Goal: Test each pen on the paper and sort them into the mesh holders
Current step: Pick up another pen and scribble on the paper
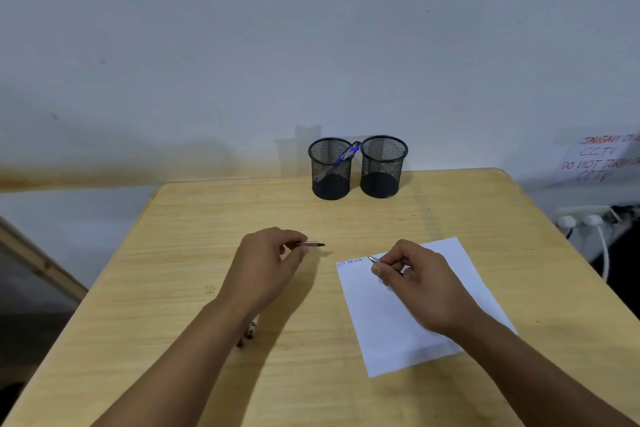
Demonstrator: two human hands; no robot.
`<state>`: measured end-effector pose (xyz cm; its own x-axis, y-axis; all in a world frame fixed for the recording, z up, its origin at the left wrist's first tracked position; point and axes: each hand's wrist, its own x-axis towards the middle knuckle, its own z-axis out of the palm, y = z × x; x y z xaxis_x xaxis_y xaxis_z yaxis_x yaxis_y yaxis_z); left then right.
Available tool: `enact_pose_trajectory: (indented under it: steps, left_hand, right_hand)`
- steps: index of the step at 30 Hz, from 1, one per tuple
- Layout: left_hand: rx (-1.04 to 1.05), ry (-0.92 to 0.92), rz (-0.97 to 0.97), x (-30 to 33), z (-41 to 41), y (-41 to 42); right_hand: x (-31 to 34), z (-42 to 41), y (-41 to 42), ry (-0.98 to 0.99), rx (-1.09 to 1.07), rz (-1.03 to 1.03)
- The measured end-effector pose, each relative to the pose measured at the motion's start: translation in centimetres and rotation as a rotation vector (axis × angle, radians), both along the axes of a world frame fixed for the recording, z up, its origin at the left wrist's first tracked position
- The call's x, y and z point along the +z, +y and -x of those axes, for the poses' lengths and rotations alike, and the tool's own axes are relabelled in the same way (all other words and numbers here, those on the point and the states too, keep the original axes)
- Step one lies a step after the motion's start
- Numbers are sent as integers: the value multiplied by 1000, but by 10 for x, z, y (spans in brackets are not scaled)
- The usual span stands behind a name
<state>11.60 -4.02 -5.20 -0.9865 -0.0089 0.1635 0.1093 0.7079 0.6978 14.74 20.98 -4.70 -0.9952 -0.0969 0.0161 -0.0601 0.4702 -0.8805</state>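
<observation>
Two black mesh holders stand side by side at the table's far edge. The left holder has a blue pen leaning inside; the right holder looks empty. A white paper lies right of centre, with small scribbles near its top left corner. My right hand grips a pen, its tip on the paper beside the scribbles. My left hand pinches a pen cap just above the table. More pens lie mostly hidden under my left forearm.
The wooden table ends at a pale wall behind the holders. A power strip with plugs and a white cable sits off the right edge. A handwritten CCTV notice hangs on the right wall. A wooden frame leans at the left.
</observation>
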Motion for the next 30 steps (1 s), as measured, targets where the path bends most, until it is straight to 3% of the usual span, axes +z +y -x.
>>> enact_pose_trajectory:
  steps: [10, 16, 22, 26, 30]
  left_hand:
    - [135, 123, 567, -31, 6, 14]
    - [160, 175, 503, -35, 1, 21]
    - [-48, 134, 274, -29, -29, 52]
    - [-156, 55, 382, -39, -33, 58]
    - [-185, 63, 395, -47, -35, 54]
  right_hand:
    - [-4, -8, 6, -209, -89, 294]
    - [-8, -13, 7, -242, -119, 364]
    - [-7, -12, 10, -181, -144, 389]
    - [-6, -10, 11, -183, -239, 470]
    - [-9, -5, 13, -232, -249, 691]
